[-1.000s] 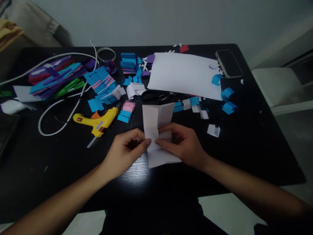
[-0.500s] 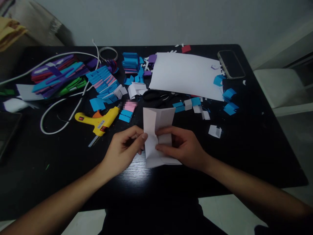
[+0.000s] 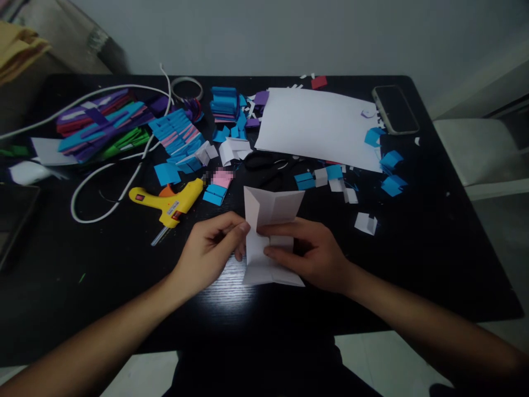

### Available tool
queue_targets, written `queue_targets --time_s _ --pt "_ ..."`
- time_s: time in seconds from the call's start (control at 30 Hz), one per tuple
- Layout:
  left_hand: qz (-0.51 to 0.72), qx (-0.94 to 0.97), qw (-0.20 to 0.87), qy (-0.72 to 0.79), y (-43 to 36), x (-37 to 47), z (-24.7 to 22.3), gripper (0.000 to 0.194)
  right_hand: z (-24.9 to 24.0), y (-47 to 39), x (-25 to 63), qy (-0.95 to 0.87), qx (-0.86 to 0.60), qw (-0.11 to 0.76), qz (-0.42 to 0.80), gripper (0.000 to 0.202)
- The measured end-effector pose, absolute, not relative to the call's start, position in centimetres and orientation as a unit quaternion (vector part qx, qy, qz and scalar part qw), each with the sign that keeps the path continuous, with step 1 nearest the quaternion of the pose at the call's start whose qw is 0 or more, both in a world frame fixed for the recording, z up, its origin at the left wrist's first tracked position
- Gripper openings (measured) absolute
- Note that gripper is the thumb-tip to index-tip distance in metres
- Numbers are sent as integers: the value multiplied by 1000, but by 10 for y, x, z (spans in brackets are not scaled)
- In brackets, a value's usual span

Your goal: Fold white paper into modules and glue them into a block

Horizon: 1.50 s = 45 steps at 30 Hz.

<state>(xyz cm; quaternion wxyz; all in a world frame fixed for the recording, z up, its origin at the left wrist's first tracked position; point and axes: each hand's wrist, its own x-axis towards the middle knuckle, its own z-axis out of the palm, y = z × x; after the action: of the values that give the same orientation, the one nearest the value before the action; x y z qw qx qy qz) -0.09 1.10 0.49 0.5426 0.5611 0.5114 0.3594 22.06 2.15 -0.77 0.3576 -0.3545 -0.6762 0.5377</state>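
A creased white paper strip (image 3: 269,234), held just above the black surface (image 3: 413,248), is pinched by the left hand (image 3: 209,255) and right hand (image 3: 312,255); the fold in progress likely needs firm pressing.

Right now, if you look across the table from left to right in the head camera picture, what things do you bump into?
Yellow glue gun → left hand → folded white paper → right hand → small white paper scrap → blue paper pieces
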Motion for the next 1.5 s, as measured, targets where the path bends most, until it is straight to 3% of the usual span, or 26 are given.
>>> queue_targets --time_s 0.63,0.77,0.9,1.0,1.33,1.5 --pt "382 544 548 507 15 0 11 23 -7 21 220 -709 -352 355 497 38" --pt "402 532 580 467 10 2 5 8 -7 19 219 -713 -362 360 481 38" --pt "416 535 590 438 3 4 -2 45 -12 17 218 -733 -349 377 445 40" --pt "397 560 554 472 0 4 -3 55 -14 17 218 -749 -329 380 432 42" --pt "396 551 502 537 0 5 0 34 -13 13 216 -703 -398 379 452 21" --pt "397 536 498 553 3 6 3 34 -13 7 209 -573 -442 424 544 41"
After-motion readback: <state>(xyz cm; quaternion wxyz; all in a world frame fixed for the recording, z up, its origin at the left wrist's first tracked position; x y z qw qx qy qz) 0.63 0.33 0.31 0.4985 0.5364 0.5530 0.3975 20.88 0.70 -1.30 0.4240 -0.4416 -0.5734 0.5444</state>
